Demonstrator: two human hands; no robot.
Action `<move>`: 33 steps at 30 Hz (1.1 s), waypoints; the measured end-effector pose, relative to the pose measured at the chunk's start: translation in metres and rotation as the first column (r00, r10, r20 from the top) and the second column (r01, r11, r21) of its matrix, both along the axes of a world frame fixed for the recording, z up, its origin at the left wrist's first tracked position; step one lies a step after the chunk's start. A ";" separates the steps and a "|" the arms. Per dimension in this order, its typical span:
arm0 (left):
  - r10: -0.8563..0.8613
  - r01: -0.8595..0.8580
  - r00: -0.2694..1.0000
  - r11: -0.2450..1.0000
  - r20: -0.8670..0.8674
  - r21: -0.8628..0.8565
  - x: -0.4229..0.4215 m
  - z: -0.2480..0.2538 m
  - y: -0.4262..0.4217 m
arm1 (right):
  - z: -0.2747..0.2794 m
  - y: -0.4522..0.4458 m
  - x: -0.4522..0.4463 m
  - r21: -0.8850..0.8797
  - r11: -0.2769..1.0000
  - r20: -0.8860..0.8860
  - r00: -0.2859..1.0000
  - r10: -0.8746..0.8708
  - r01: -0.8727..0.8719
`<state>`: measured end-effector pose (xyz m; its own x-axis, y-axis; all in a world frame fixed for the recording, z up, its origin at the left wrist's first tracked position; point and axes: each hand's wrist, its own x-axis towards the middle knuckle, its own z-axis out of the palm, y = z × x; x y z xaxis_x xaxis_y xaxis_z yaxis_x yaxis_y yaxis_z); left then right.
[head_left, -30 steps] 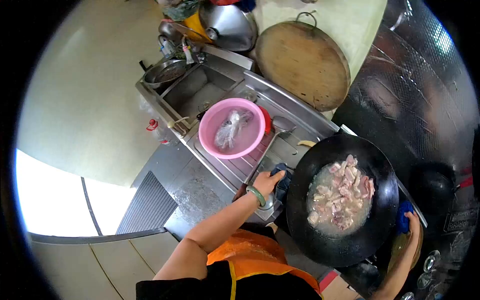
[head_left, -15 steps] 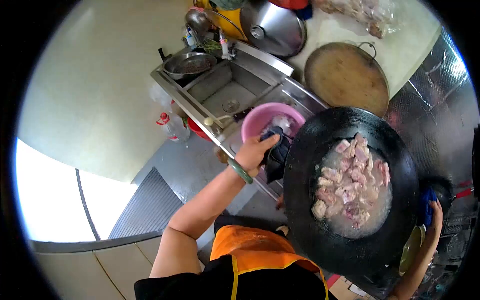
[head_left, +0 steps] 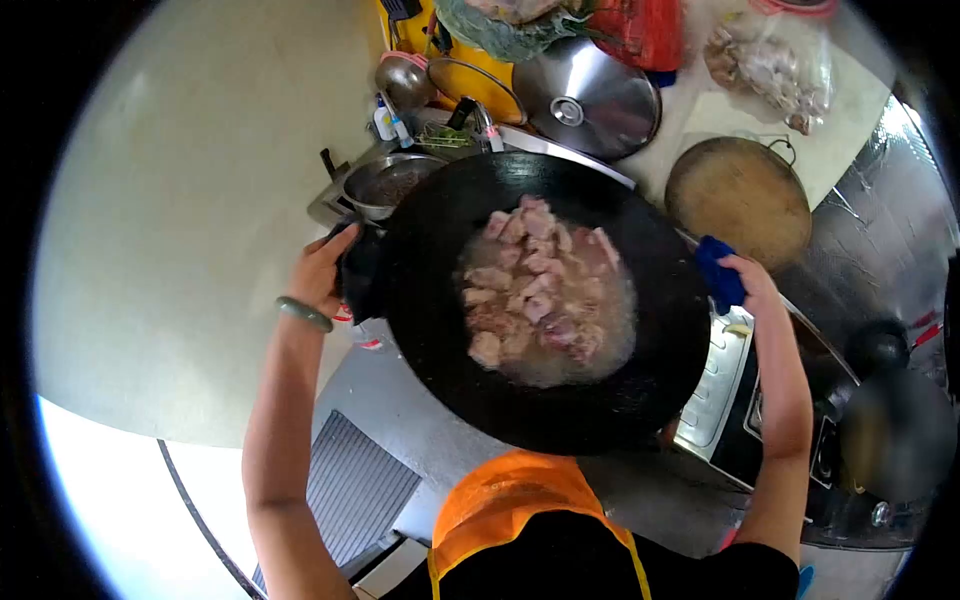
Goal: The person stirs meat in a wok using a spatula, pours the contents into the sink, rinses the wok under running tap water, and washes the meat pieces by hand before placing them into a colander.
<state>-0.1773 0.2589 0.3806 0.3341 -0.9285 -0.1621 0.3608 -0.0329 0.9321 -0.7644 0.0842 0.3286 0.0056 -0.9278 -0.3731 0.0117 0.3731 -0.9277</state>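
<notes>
My left hand [head_left: 320,268] curls round one dark cloth [head_left: 362,275] at the rim of one wide, round black metal wok [head_left: 430,335], held between my hands: likely heavy, stiff, slosh-prone, best gripped at opposite sides. Pinkish meat chunks [head_left: 540,285], too jumbled to count, lie in cloudy liquid [head_left: 555,373]. My right hand [head_left: 757,282] clasps one blue cloth [head_left: 718,275].

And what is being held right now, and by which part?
A black wok, at opposite sides of its rim: left hand through a dark cloth, right hand through a blue cloth. The cloths hide any handles.
</notes>
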 end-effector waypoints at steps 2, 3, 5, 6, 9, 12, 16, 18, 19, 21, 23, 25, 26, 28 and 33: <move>0.033 -0.037 0.998 0.997 0.057 0.064 0.051 -0.013 -0.005 | -0.018 -0.028 0.062 0.039 0.997 0.037 0.997 0.071 -0.073; 0.070 -0.076 0.995 0.994 0.071 0.083 0.070 -0.020 -0.007 | -0.032 -0.044 0.086 0.062 0.989 0.075 0.988 0.131 -0.136; 0.105 -0.118 0.988 0.985 0.112 0.122 0.110 -0.031 -0.016 | -0.051 -0.071 0.139 0.098 0.983 0.097 0.984 0.148 -0.158; 0.109 -0.130 0.984 0.981 0.142 0.144 0.120 -0.037 -0.015 | -0.076 -0.095 0.145 0.074 0.978 0.096 0.978 0.186 -0.193; 0.199 -0.221 0.969 0.963 0.149 0.152 0.150 -0.065 -0.038 | -0.121 -0.144 0.195 0.069 0.969 0.100 0.968 0.231 -0.238; 0.197 -0.222 0.969 0.958 0.149 0.181 0.184 -0.086 -0.066 | -0.141 -0.160 0.237 0.126 0.972 0.048 0.980 0.193 -0.198; 0.151 -0.170 0.982 0.968 0.112 0.184 0.202 -0.116 -0.095 | -0.199 -0.185 0.246 0.189 0.957 -0.116 0.963 0.244 -0.220; 0.098 -0.124 0.986 0.971 0.134 0.203 0.208 -0.113 -0.118 | -0.210 -0.183 0.249 0.246 0.939 -0.059 0.963 0.262 -0.241; 0.067 -0.098 0.987 0.972 0.147 0.212 0.209 -0.111 -0.131 | -0.209 -0.180 0.254 0.272 0.930 -0.027 0.964 0.265 -0.248; 0.026 -0.061 0.991 0.963 0.133 0.264 0.212 -0.110 -0.156 | -0.220 -0.173 0.261 0.296 0.940 -0.128 0.969 0.213 -0.168; -0.009 -0.034 0.991 0.948 0.133 0.316 0.213 -0.099 -0.181 | -0.236 -0.175 0.259 0.297 0.938 -0.357 0.891 0.281 -0.177; -0.032 -0.020 0.991 0.927 0.132 0.374 0.215 -0.086 -0.203 | -0.261 -0.182 0.257 0.329 0.901 -0.665 0.608 0.433 -0.282; -0.040 -0.007 0.993 0.918 0.110 0.397 0.221 -0.085 -0.213 | -0.267 -0.177 0.258 0.378 0.883 -0.649 0.601 0.466 -0.277; -0.031 0.001 0.997 0.920 0.069 0.393 0.221 -0.096 -0.224 | -0.277 -0.175 0.261 0.427 0.858 -0.637 0.579 0.509 -0.285; -0.286 0.151 0.891 0.919 0.352 0.364 0.250 -0.081 -0.302 | -0.309 -0.185 0.250 0.545 0.797 -0.405 0.750 0.523 -0.261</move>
<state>0.0725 -0.0435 0.2996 0.2270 -0.9050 -0.3598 -0.0818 -0.3859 0.9189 -0.5148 -0.1004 0.0197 0.0197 -0.6232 -0.7818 -0.6527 0.5843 -0.4822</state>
